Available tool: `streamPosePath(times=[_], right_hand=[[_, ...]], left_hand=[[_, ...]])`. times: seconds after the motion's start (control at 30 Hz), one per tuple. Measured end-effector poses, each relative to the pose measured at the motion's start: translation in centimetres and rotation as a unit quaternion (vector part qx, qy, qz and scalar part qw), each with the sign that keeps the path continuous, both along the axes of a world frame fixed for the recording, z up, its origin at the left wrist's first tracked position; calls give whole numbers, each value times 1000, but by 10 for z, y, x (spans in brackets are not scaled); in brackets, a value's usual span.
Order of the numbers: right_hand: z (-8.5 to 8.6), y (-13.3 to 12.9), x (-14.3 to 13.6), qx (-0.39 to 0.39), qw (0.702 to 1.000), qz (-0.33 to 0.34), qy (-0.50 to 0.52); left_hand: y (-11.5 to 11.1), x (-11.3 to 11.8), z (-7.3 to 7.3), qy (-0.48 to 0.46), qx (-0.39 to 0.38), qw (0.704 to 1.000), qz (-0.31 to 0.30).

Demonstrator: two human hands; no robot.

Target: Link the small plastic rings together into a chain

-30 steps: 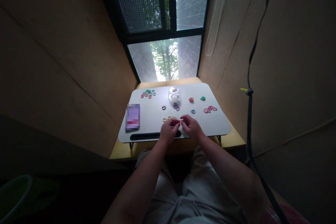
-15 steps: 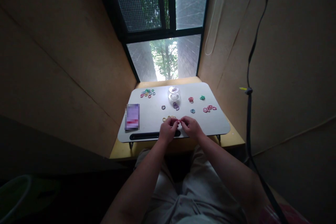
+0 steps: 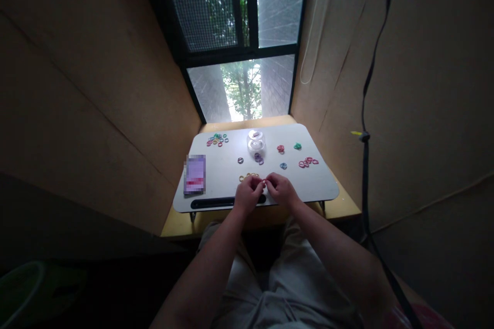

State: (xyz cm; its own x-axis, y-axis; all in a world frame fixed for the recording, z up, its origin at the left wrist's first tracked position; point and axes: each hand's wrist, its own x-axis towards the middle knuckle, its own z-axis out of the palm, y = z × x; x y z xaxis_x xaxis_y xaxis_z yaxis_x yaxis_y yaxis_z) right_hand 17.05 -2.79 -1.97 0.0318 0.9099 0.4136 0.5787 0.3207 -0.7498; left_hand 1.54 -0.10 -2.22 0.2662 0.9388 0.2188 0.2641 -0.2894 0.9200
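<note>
Near the front of the white lap table, my left hand [image 3: 249,193] and my right hand [image 3: 282,190] meet fingertip to fingertip, both closed in a pinch. Between them shows a bit of a small red hair tie [image 3: 264,182], mostly covered by the fingers. Yellow hair ties [image 3: 242,178] lie just beyond my left hand, partly hidden by it. Farther off are purple ones [image 3: 258,158], a dark one [image 3: 240,160] and a blue bunch [image 3: 283,166]. Red [image 3: 280,149], green [image 3: 297,146] and pink hair ties [image 3: 307,162] lie to the right.
A clear plastic container [image 3: 256,143] stands at the back middle of the white table [image 3: 219,169]. Mixed coloured hair ties [image 3: 217,140] lie at back left, above a blurred purple phone-shaped object [image 3: 195,175]. A black slot [image 3: 212,203] runs along the front. A dark strap [image 3: 366,180] hangs right.
The view has tilted slightly, so the table sits a little lower. Both hands stay together at nearly the same place, with the red hair tie still between their fingertips.
</note>
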Motion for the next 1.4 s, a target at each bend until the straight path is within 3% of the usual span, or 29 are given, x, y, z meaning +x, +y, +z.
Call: streamPosePath(times=[0.43, 0.97, 1.4], right_hand=[[0, -1, -1, -4, 1000, 5, -9], [-1, 0, 0, 9, 999, 13, -43], [0, -1, 1, 5, 998, 23, -51]], left_hand=[[1, -1, -3, -24, -13, 999, -40], [-4, 0, 9, 78, 50, 996, 13], [-1, 0, 6, 84, 53, 995, 13]])
